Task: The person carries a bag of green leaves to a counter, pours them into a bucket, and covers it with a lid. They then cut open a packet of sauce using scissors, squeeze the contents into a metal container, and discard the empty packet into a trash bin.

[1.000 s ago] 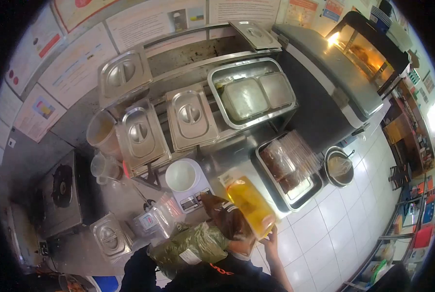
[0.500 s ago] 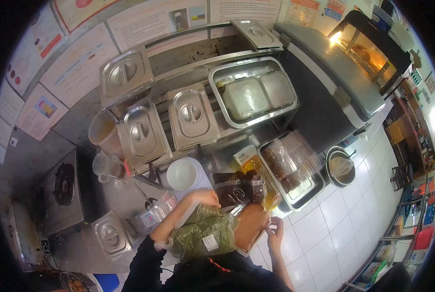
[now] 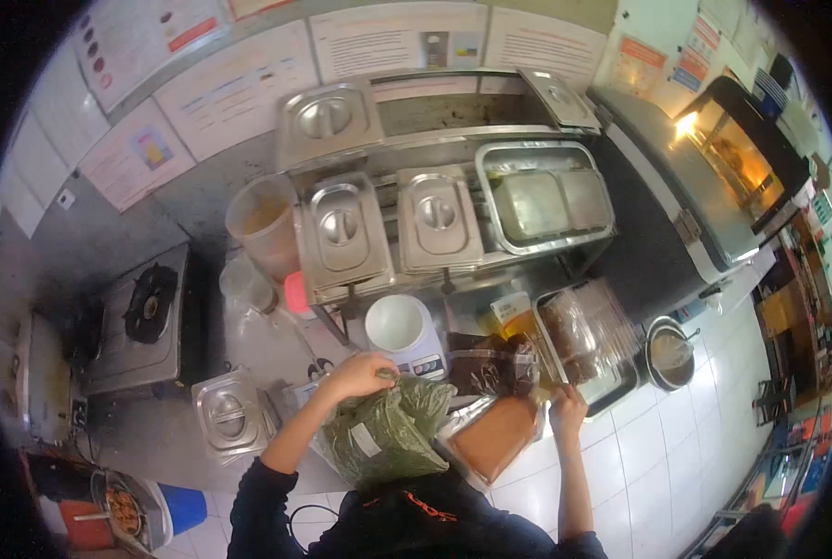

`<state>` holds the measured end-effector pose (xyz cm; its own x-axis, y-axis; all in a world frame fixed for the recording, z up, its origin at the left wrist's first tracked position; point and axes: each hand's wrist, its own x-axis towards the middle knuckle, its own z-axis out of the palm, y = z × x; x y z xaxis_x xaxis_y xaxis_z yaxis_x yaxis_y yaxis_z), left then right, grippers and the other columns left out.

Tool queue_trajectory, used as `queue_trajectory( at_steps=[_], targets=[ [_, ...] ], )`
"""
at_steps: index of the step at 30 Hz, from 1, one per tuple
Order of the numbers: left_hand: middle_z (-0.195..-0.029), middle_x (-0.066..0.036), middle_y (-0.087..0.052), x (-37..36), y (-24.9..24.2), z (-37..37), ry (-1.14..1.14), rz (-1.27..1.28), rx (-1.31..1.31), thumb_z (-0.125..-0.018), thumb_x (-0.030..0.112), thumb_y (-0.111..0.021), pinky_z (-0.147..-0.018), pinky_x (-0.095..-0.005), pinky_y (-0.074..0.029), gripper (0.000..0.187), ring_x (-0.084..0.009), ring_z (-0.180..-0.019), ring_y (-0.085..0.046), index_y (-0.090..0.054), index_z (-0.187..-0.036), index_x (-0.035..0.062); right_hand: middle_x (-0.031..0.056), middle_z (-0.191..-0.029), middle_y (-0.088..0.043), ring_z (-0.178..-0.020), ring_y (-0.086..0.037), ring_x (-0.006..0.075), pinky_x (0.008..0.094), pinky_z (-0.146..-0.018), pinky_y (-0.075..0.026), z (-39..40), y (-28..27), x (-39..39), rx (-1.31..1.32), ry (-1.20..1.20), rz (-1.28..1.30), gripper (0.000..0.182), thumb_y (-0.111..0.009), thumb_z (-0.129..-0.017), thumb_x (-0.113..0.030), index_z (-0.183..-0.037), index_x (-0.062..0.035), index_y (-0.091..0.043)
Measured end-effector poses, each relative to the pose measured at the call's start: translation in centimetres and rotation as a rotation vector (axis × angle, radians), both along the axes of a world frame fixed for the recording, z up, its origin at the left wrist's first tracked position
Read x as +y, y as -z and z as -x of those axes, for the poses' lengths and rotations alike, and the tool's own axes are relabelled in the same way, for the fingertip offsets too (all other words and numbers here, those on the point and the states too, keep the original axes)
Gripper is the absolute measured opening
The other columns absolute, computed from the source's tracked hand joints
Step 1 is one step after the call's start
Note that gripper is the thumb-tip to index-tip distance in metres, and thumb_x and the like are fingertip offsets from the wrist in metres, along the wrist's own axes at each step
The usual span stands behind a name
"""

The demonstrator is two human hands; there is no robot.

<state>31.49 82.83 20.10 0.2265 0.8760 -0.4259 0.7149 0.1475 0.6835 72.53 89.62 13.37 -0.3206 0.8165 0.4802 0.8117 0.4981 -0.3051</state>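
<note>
My left hand (image 3: 365, 375) grips the gathered top of a clear plastic bag of green dried herb (image 3: 379, 443), which has a white label and leans against my front. To its right lies a clear bag of brown powder (image 3: 495, 438). My right hand (image 3: 568, 410) is just past that bag's right edge, fingers curled together; I cannot make out what is in them. Beyond the bags, a white bowl (image 3: 397, 323) sits on a kitchen scale (image 3: 427, 364). A dark brown packet (image 3: 491, 363) lies right of the scale.
A metal tray (image 3: 616, 391) with plastic-wrapped packets stands on the right, beside a yellow-liquid bottle (image 3: 517, 317). Lidded steel pans (image 3: 341, 228) line the rack behind. A gas burner (image 3: 150, 303) is at left. A pot (image 3: 669, 354) is far right.
The view has shifted, so the counter sits farther right. My left hand has moved to the green bag's top, which now stands up more. My right hand has moved up, away from the brown powder bag.
</note>
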Motion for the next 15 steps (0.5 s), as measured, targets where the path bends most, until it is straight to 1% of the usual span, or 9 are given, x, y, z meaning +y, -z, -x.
queue_trajectory(
  at_steps=[1,2,6,8,10,12,13,14,15],
  targets=[
    [-0.103,-0.006,-0.06,-1.0,-0.1,-0.1,-0.031,-0.076,0.135,-0.074,0.029,-0.061,-0.088,-0.0353,-0.039,0.027,-0.0283,-0.104,-0.051,-0.064,-0.098,0.0154,0.0058,-0.069,-0.058,-0.062,-0.057,0.0269,0.0366,-0.054,-0.045,-0.2,0.6,0.7,-0.002,0.018,-0.047,0.008,-0.058,-0.059,-0.006,-0.066,-0.0077,-0.059],
    [-0.106,-0.005,-0.059,-2.0,0.0,-0.2,-0.063,-0.147,0.269,-0.075,0.029,-0.06,-0.091,-0.0383,-0.037,0.027,-0.0277,-0.109,-0.048,-0.064,-0.098,0.0153,0.0058,-0.069,-0.058,-0.062,-0.057,0.0269,0.0366,-0.054,-0.045,-0.1,0.3,0.9,-0.006,-0.001,-0.05,0.008,-0.058,-0.059,-0.006,-0.066,-0.0077,-0.059],
    [-0.109,-0.007,-0.057,-4.2,1.3,-0.2,-0.164,-0.236,0.394,-0.076,0.027,-0.058,-0.095,-0.0473,-0.031,0.029,-0.0277,-0.115,-0.042,-0.062,-0.101,0.0145,0.0122,-0.067,-0.057,-0.061,-0.056,0.0303,0.0375,-0.054,-0.043,2.3,-3.4,1.8,0.122,-0.001,0.077,0.006,-0.053,-0.064,0.001,-0.068,-0.0017,-0.057],
    [-0.11,-0.01,-0.055,-5.1,2.1,-0.3,-0.228,-0.394,0.409,-0.077,0.026,-0.057,-0.097,-0.0529,-0.026,0.03,-0.029,-0.116,-0.039,-0.061,-0.103,0.0115,0.0152,-0.066,-0.056,-0.059,-0.055,0.0293,0.0366,-0.053,-0.042,4.2,-5.4,2.6,0.351,0.06,0.029,0.006,-0.051,-0.065,0.002,-0.067,0.0005,-0.056],
    [-0.109,-0.011,-0.055,-6.1,1.8,-0.9,-0.282,-0.463,0.383,-0.077,0.024,-0.057,-0.098,-0.0524,-0.025,0.029,-0.03,-0.116,-0.039,-0.06,-0.103,0.0096,0.0166,-0.064,-0.056,-0.057,-0.053,0.0279,0.036,-0.052,-0.04,4.1,-5.3,5.6,0.225,0.043,-0.312,0.007,-0.05,-0.065,0.004,-0.067,0.0018,-0.056],
    [-0.108,-0.01,-0.055,-6.7,1.2,-1.5,-0.38,-0.768,0.287,-0.077,0.021,-0.057,-0.098,-0.0514,-0.025,0.026,-0.0306,-0.116,-0.039,-0.059,-0.1,0.0081,0.0132,-0.057,-0.048,-0.053,-0.047,0.0202,0.0315,-0.049,-0.036,6.4,-10.6,5.8,0.483,-0.046,-0.053,0.005,-0.046,-0.065,0.006,-0.065,0.0032,-0.05],
    [-0.108,-0.01,-0.055,-7.1,0.4,-1.7,-0.398,-0.775,0.295,-0.077,0.021,-0.057,-0.098,-0.0514,-0.025,0.026,-0.0306,-0.116,-0.039,-0.059,-0.1,0.0081,0.0099,-0.056,-0.042,-0.053,-0.043,0.0162,0.0291,-0.049,-0.033,6.8,-12.3,6.4,0.517,-0.072,0.032,0.004,-0.045,-0.065,0.006,-0.064,0.0023,-0.046],
    [-0.109,-0.01,-0.055,-7.8,-0.7,-2.0,-0.387,-0.799,0.164,-0.077,0.02,-0.058,-0.098,-0.0495,-0.026,0.025,-0.0304,-0.116,-0.04,-0.059,-0.099,0.0079,0.0065,-0.054,-0.036,-0.053,-0.038,0.0123,0.0268,-0.048,-0.029,7.3,-13.9,6.8,0.548,-0.104,0.122,0.006,-0.043,-0.065,0.006,-0.062,0.0013,-0.042],
    [-0.11,-0.01,-0.055,-8.4,-1.5,-2.2,-0.377,-0.823,0.036,-0.078,0.02,-0.058,-0.098,-0.0476,-0.028,0.024,-0.0302,-0.116,-0.041,-0.059,-0.099,0.0076,0.005,-0.055,-0.042,-0.055,-0.04,0.0114,0.0267,-0.049,-0.032,8.4,-16.9,5.7,0.389,-0.102,0.106,0.005,-0.044,-0.063,0.007,-0.064,0.0032,-0.047]
  ],
)
